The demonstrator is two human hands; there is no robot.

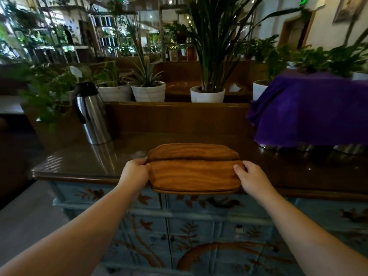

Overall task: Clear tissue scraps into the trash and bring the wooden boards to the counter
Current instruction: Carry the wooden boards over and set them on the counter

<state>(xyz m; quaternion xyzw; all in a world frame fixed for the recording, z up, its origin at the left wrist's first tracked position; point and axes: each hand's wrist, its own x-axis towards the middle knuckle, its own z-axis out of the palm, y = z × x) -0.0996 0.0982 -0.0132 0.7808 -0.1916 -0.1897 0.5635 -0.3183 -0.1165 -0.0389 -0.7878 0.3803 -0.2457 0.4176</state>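
Left hand (135, 173) and right hand (252, 177) each clamp an end of the stacked wooden boards (192, 172) (front edge overhanging) at the counter (89, 162) edge.

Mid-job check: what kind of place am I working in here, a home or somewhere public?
Probably a plant-filled restaurant or cafe. Signs: a steel thermal carafe on the glossy serving counter, metal vessels under a purple cloth, and green exit signs overhead. Both hands hold the wooden boards at the counter's edge.

You see matt, grained wooden boards (193, 169), a glossy counter (89, 160), a shiny metal flask (92, 114) far left, and soft purple cloth (310, 108) right.
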